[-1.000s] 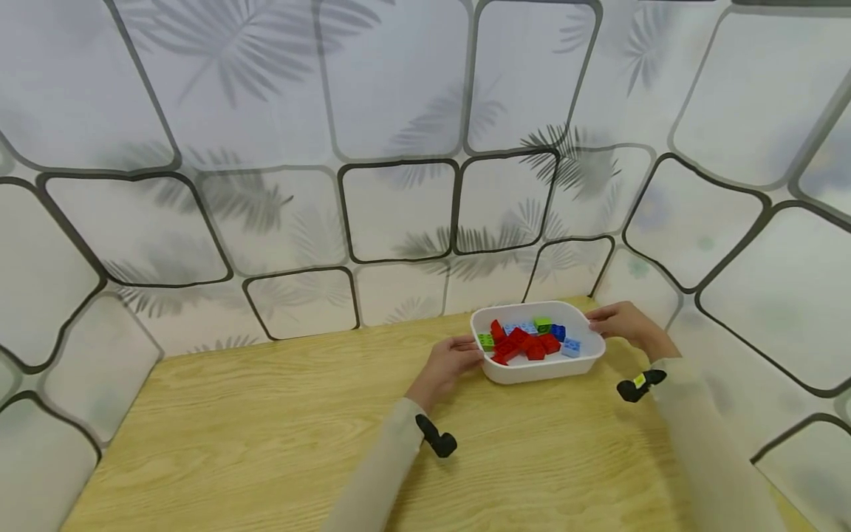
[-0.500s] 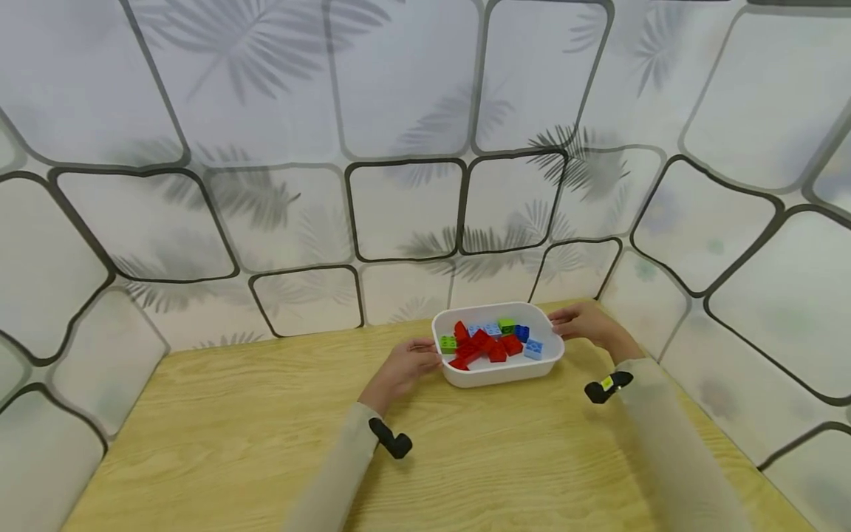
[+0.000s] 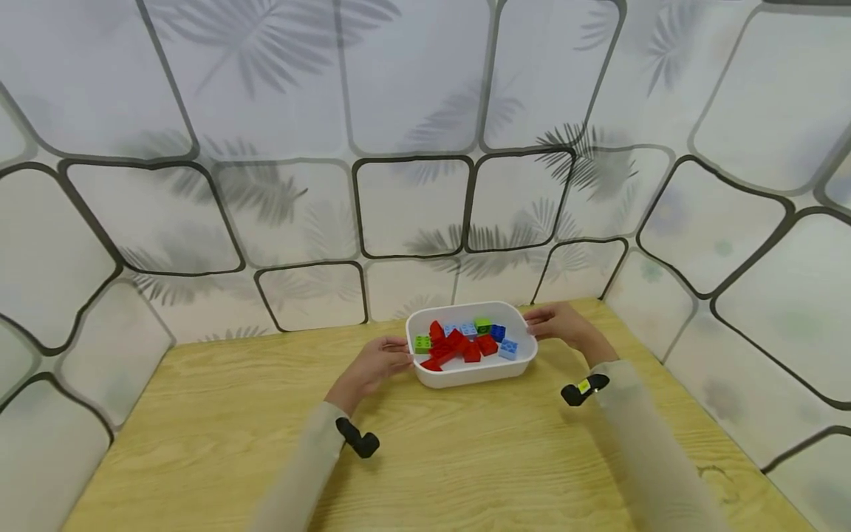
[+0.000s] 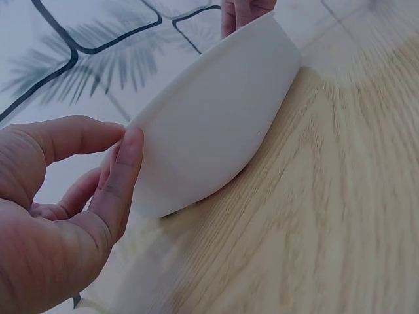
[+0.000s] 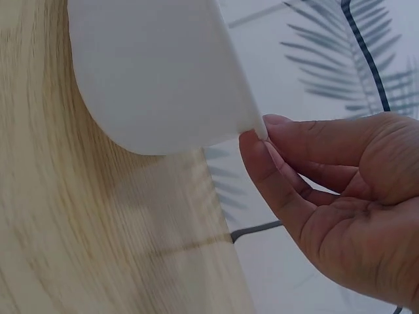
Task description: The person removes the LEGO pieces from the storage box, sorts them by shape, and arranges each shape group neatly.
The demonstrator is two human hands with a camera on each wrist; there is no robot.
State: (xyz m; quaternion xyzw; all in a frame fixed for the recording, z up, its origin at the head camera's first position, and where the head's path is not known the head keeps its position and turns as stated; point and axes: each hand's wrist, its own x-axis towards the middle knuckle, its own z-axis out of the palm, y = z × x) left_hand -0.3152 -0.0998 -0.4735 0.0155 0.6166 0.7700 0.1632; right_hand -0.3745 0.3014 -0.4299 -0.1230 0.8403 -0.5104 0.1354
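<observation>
From my remote station I record two hands and one white plastic tub (image 3: 473, 373) on a wooden table (image 3: 219, 428).

Left side first. My left hand (image 3: 372, 366) sits at the tub's left end. In the left wrist view the thumb and forefinger are curled and pinch the rim, the thumb (image 4: 121, 173) pressed flat against the outer wall of the tub. One black wrist mount (image 3: 357, 440) shows below that forearm.

Centre. The tub stands upright on the table, near the back edge and close to the patterned wall panels (image 3: 412, 207). Inside it I count building bricks (image 3: 465, 343) — about five or six red ones heaped in the middle, two green, one dark blue, and two or three light blue. The red heap overlaps, so I cannot give an exact figure for it.

Right side. My right hand (image 3: 558, 325) is at the tub's right end. The right wrist view shows the thumb and forefinger closed on the rim edge in a pinch, the remaining fingers (image 5: 308, 196) curled beneath. A second black wrist mount (image 3: 581, 389) — this one with a yellow-green tag — rides on that forearm.

Both sleeves are pale. The tub's base appears to rest on the table in both wrist views.
</observation>
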